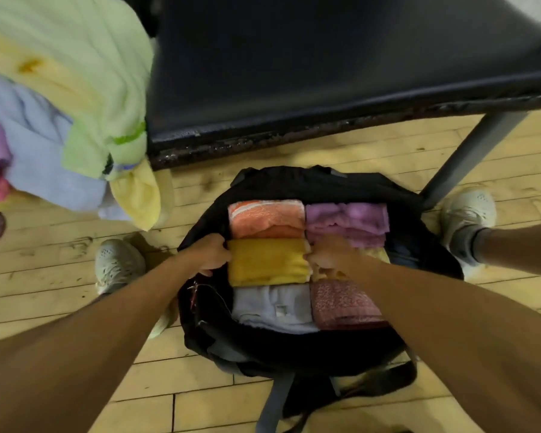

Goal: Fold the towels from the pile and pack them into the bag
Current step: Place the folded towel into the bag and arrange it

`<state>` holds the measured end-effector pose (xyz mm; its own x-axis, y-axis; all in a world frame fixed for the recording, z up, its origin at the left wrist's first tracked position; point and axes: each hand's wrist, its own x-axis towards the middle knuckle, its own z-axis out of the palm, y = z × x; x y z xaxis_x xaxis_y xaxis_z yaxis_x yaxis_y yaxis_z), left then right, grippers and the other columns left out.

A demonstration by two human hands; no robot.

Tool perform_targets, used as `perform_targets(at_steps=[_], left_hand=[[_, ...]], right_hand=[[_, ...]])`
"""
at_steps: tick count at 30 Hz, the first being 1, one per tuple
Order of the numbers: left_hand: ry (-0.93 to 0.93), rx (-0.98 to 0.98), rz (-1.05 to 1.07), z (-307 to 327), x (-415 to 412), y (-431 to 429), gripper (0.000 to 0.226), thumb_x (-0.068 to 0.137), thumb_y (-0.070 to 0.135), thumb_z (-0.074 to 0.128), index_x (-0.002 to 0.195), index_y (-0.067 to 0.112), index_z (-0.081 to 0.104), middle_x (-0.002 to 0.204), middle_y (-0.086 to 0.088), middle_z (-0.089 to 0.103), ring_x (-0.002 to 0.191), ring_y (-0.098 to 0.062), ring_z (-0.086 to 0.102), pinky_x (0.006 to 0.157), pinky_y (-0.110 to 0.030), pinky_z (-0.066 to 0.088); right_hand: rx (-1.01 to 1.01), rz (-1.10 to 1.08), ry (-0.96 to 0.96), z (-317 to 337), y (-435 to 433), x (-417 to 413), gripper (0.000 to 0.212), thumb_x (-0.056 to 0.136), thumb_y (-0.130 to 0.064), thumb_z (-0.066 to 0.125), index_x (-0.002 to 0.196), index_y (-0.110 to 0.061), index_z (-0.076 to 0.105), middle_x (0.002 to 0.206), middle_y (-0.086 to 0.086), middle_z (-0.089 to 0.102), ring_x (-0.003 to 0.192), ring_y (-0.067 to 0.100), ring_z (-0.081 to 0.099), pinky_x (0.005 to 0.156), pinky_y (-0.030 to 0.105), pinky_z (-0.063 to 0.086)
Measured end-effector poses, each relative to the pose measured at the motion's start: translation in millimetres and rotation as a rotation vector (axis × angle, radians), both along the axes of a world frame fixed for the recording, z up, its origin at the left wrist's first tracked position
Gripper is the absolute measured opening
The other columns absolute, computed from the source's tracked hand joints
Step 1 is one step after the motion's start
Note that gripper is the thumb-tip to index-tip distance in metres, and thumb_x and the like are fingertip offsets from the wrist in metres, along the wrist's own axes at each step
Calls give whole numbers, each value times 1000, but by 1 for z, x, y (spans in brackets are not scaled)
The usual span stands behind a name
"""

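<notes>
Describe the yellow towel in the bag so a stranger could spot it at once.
Look at the open black fabric bag on the wooden floor. Its folded towels lie in two columns; take the left column's middle one. It is the only mustard-yellow folded towel, between a peach-orange folded towel and a white folded towel, the left hand and right hand gripping its sides.

Bag (294, 348) on floor (60, 292), folded towels (267, 260) in two columns inside; from bag: table (294, 73) 12 o'clock, towel pile (75, 89) 10 o'clock, left shoe (119, 264) 9 o'clock, right shoe (467, 214) 2 o'clock.
</notes>
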<state>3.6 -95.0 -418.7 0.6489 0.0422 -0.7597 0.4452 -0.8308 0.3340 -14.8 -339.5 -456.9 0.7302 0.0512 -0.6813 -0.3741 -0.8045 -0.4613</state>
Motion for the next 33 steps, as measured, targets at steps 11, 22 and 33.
perform_targets(at_steps=[11,22,33], left_hand=[[-404,-209,-285,210,-23,-20,22,97,16,51,113,16,66,99,-1,71,88,-15,70,84,-32,55],[-1022,-78,-74,263,-7,86,22,95,8,52,104,16,70,105,0,70,92,-13,63,86,-23,48],[-1024,145,-284,236,1,123,28,94,9,49,118,15,63,107,-1,60,85,-10,50,71,-23,37]], right_hand=[[266,239,-111,206,15,9,18,98,-18,56,113,-10,63,104,11,70,84,21,72,75,30,59],[588,-17,-516,291,100,46,10,93,-14,62,99,-13,70,95,7,74,90,21,71,81,35,60],[239,127,-731,244,192,76,50,87,-38,70,130,-19,54,122,2,60,118,23,54,105,42,39]])
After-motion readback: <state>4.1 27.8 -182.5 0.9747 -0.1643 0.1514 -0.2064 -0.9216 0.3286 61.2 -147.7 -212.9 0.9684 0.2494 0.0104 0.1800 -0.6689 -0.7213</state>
